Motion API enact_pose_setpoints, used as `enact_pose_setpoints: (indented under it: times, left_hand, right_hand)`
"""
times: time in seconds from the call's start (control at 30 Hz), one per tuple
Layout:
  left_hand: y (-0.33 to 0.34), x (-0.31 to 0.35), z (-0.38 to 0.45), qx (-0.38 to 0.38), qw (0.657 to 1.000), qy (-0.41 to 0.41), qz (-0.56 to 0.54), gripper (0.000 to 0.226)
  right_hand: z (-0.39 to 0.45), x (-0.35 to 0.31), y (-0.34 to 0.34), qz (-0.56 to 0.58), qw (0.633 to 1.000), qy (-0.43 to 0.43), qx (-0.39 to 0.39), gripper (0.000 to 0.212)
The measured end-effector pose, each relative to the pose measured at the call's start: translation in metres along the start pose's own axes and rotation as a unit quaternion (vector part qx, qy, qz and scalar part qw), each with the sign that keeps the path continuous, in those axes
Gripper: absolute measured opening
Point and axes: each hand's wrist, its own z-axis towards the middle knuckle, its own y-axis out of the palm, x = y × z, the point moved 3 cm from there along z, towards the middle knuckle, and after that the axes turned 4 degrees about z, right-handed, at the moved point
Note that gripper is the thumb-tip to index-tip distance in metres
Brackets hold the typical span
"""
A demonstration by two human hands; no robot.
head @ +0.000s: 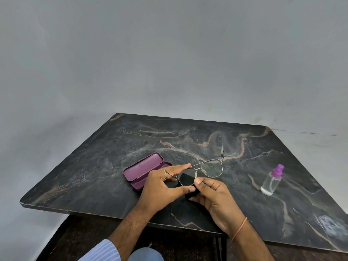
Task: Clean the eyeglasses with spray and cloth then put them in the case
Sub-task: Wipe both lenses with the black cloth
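Thin metal-framed eyeglasses (211, 168) hover just above the dark marbled table (94, 166), arms unfolded. My left hand (162, 187) grips the frame around the left lens, finger along its top rim, thumb below. My right hand (212, 193) pinches a black cloth (191, 194) against that same lens; the cloth shows dark behind the glass. The purple eyeglass case (144, 170) lies open on the table just left of my hands. A small clear spray bottle (271, 180) with a purple nozzle stands to the right, apart from both hands.
The table's near edge runs just below my wrists, with dark floor and my knee under it. A plain grey wall stands behind the table. The table's right corner has a pale scuffed patch (331, 226).
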Motion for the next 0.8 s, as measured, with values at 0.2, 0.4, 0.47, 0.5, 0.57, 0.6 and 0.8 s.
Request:
enact_pose_setpoints:
  times: [0.2,0.4,0.47,0.5,0.57,0.6,0.8]
  left_hand:
    - [0.002,0.000,0.002,-0.030,0.999,-0.001,-0.023,0.067]
    - [0.004,0.000,0.003,-0.036,0.999,-0.002,-0.035,0.067]
    - [0.004,-0.001,0.003,-0.035,0.999,0.002,-0.030,0.069]
    - [0.004,-0.002,0.002,-0.035,0.999,0.004,-0.028,0.069]
    - [0.003,-0.002,0.002,-0.030,0.999,0.011,-0.023,0.070]
    - [0.003,-0.001,0.002,-0.026,0.999,0.016,-0.020,0.071]
    - [0.002,0.001,0.001,0.005,0.999,0.034,-0.002,0.068]
  right_hand:
    - [0.003,0.001,-0.004,0.012,0.997,0.051,-0.055,0.024]
    - [0.006,0.005,-0.009,0.036,0.997,0.049,-0.045,0.027]
    - [0.007,0.005,-0.012,0.054,0.997,0.046,-0.031,0.032]
    - [0.006,0.005,-0.011,0.055,0.997,0.043,-0.028,0.031]
    - [0.005,0.004,-0.010,0.056,0.998,0.033,-0.026,0.024]
    - [0.004,0.003,-0.009,0.058,0.998,0.025,-0.023,0.020]
    - [0.003,0.002,-0.009,0.063,0.997,-0.024,0.047,0.038]
